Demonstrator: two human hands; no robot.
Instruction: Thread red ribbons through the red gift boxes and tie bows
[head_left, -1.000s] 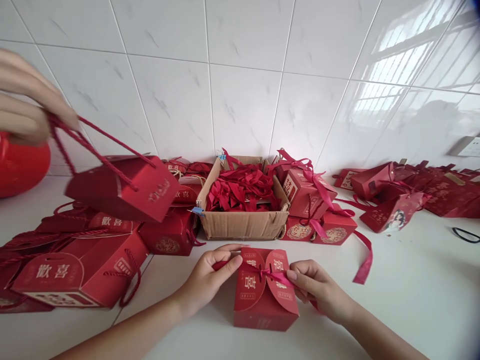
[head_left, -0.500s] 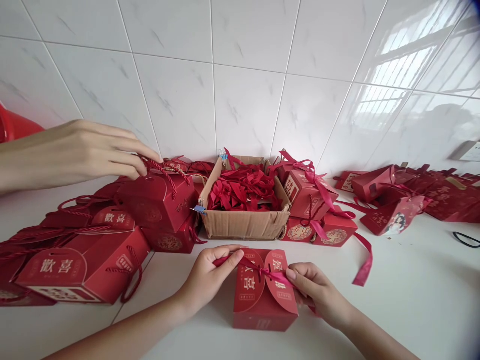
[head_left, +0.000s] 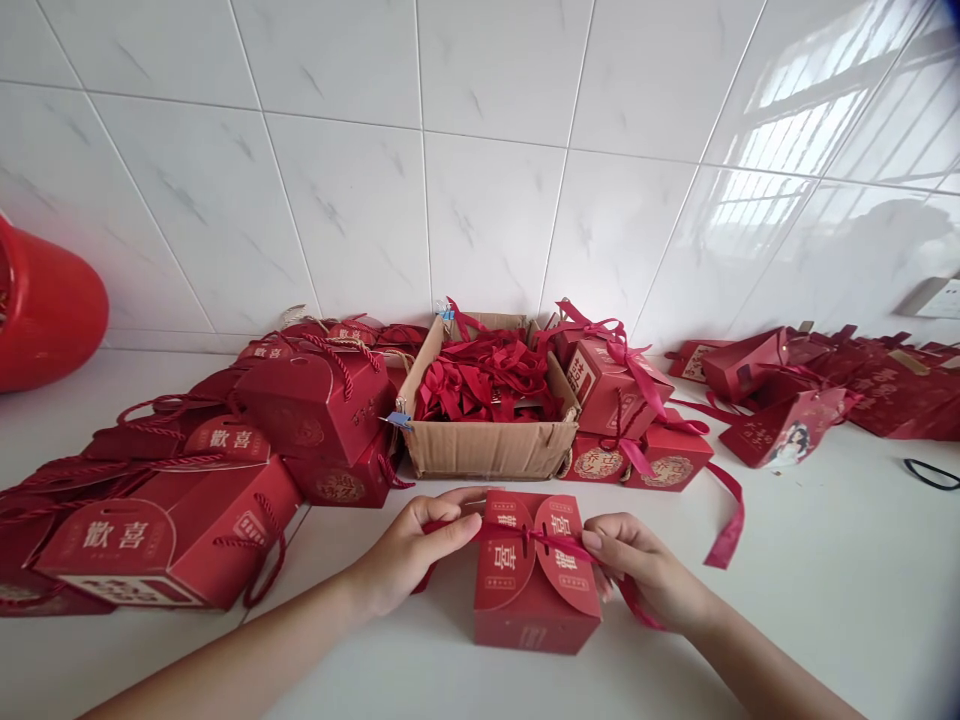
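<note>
A small red gift box (head_left: 534, 590) with two rounded top flaps stands on the white counter (head_left: 810, 590) right in front of me. A pink-red ribbon (head_left: 551, 543) runs through its flaps. My left hand (head_left: 416, 545) pinches the ribbon's left end at the box's top left corner. My right hand (head_left: 637, 570) pinches the right end beside the right flap, and the loose tail hangs down past my wrist.
An open cardboard box (head_left: 487, 440) full of red ribbons sits behind the gift box. Ribbon-tied red boxes (head_left: 622, 400) stand to its right, rope-handled red boxes (head_left: 172, 500) are piled at left. More flat red boxes (head_left: 862, 385) lie far right. A red bucket (head_left: 41, 310) is at the left edge.
Another person's hand set a rope-handled box on the left pile and withdrew out of view. My hands have pulled the ribbon ends slightly further apart on the gift box.
</note>
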